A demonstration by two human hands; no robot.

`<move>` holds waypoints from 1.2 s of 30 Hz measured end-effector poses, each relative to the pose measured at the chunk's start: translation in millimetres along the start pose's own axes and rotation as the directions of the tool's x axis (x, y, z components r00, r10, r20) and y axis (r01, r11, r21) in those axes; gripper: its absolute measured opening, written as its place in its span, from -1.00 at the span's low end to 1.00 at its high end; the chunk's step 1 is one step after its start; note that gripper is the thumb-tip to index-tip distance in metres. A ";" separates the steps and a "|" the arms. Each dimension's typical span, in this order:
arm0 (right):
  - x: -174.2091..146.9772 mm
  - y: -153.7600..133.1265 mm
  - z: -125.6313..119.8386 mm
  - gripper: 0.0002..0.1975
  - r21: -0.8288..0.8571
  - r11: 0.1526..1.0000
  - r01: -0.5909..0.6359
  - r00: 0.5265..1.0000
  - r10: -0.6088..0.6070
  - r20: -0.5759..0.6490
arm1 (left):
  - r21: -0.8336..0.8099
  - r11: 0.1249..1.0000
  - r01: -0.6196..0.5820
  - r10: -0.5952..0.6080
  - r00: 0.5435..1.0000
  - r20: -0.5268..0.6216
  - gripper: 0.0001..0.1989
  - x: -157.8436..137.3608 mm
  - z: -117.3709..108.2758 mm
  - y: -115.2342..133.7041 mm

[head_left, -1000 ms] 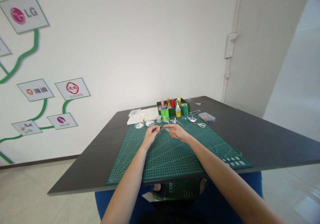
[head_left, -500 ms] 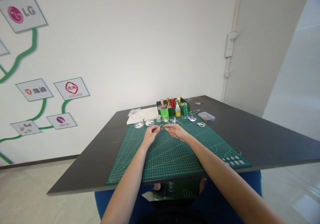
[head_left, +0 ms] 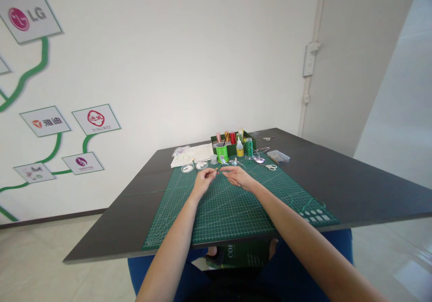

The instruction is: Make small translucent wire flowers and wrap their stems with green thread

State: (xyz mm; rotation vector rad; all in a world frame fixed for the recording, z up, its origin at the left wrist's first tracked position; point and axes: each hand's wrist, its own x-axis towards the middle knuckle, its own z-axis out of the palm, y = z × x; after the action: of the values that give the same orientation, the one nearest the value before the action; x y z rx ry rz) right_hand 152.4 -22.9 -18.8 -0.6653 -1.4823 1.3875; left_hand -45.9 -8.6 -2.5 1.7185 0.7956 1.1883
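Over the far half of the green cutting mat [head_left: 232, 216], my left hand [head_left: 203, 181] is closed, thumb and fingers pinching a small, thin green piece [head_left: 219, 169]. My right hand [head_left: 239, 178] meets it from the other side, index finger stretched towards the piece and the other fingers curled in. Its fingertips are at the green piece, too small to show exactly how they grip it. A green thread [head_left: 143, 193] trails across the mat's left edge onto the dark table. Just beyond my hands stand a bright green can [head_left: 222, 152] and a small grey-white spool [head_left: 213, 159].
A dark green box [head_left: 250, 139] with coloured thread spools is at the back, a yellow-labelled glue bottle [head_left: 240, 148] and green spool [head_left: 249, 146] before it. White-handled scissors [head_left: 271, 167] and a clear case [head_left: 278, 156] lie right. Two shallow dishes [head_left: 187, 169] and white sheets [head_left: 192, 155] are left.
The view has shifted very slightly. Both hands keep nearly the same place and pose around the green piece.
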 end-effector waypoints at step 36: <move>0.5 0.3 0.0 -0.44 -0.010 1.000 0.010 1.000 -0.010 0.018 | -0.030 0.999 0.045 -0.045 0.999 0.022 -0.57 2.8 0.4 -7.1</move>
State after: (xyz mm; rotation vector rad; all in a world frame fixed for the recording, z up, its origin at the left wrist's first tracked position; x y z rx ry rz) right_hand 152.2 -22.4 -18.9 -0.6522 -1.5051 1.3823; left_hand -44.7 -3.4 -7.9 1.6773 0.7948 1.1442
